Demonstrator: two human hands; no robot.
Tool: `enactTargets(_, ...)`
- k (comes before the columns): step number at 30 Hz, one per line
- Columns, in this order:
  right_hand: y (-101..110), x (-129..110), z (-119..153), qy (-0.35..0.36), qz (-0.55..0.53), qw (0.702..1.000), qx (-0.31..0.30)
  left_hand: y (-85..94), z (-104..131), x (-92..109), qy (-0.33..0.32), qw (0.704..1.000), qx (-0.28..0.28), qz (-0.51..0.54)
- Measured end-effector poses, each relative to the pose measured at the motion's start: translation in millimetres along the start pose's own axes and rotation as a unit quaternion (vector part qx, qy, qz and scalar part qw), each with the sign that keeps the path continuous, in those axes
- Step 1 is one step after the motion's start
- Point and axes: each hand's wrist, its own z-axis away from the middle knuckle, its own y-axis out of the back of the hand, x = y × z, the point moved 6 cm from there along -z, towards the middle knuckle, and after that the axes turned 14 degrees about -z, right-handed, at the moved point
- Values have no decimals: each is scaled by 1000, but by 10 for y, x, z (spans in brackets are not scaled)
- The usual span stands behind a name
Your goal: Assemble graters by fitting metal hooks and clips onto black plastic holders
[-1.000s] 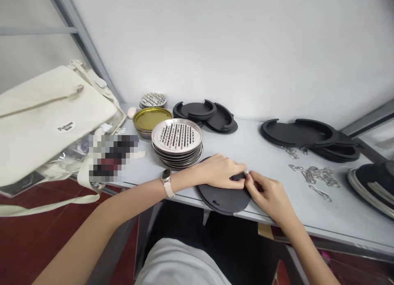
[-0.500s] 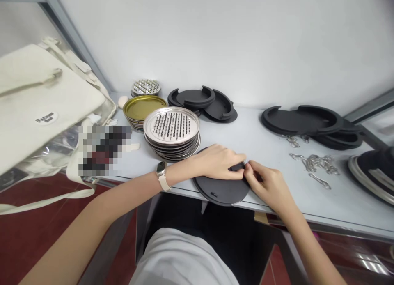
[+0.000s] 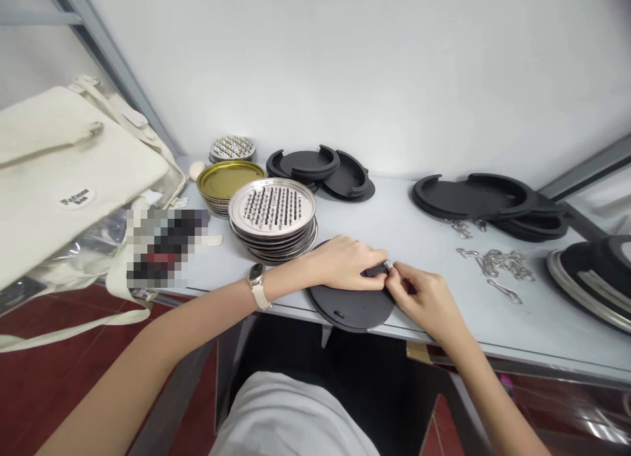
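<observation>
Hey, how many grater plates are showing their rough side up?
2: the front grater tops the nearest metal stack; the rear grater sits near the wall, behind the gold lid. More may be hidden underneath.

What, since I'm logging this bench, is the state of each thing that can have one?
Round black disc: lying flat beneath the left hand.
Narrow black piece: between left thumb and index finger.
Small shiny silver piece: pinched by the right hand.
Round silver perforated metal plates: stacked.
Round gold metal lid: rim up, atop a stack.
Round black rimmed trays: overlapping.
Silver wire clips: loose, scattered.
Cream bag: fastening unclear.
</observation>
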Motion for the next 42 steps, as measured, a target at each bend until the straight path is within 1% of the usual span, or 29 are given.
enactTargets(7,9,-33,2,7,6,1000,8,13,6,-5,9,1000,-3,-5)
enactTargets(18,12,-54,22,34,21,999,17,5,11,0,2,1000,15,-6)
enactTargets(28,2,-45,-1,11,5,1000,4,7,18,-1,0,1000,12,5)
enactTargets(33,12,-54,-1,11,6,1000,9,23,22,4,4,1000,7,7)
enactTargets(42,8,14,-4,-10,14,1000,15,30,24,6,-3,1000,2,-1)
